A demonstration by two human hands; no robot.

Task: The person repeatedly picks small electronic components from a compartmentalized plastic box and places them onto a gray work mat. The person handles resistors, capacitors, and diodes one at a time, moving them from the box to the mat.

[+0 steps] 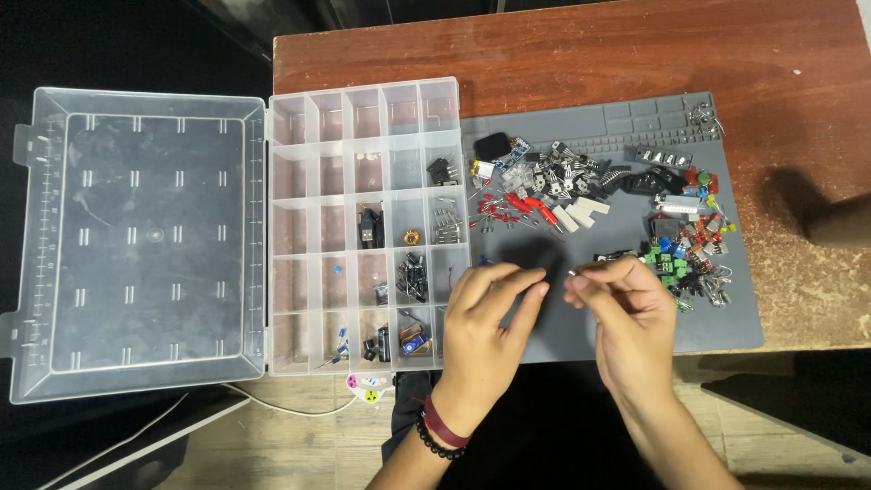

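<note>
A worn reddish-brown wooden desk (pixel 562 54) carries a clear plastic compartment organizer (pixel 363 227), its lid (pixel 145 240) flung open past the desk's left edge, and a grey silicone work mat (pixel 726 318) strewn with small electronic components (pixel 590 181). Over the mat's near edge, the left hand (pixel 485 318) hovers with fingers loosely curled and holds nothing visible. The right hand (pixel 626 313) pinches a tiny pale component (pixel 572 272) between thumb and forefinger.

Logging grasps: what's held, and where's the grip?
Right hand pinches a tiny pale part at its fingertips; too small to identify. Left hand seems empty.
</note>
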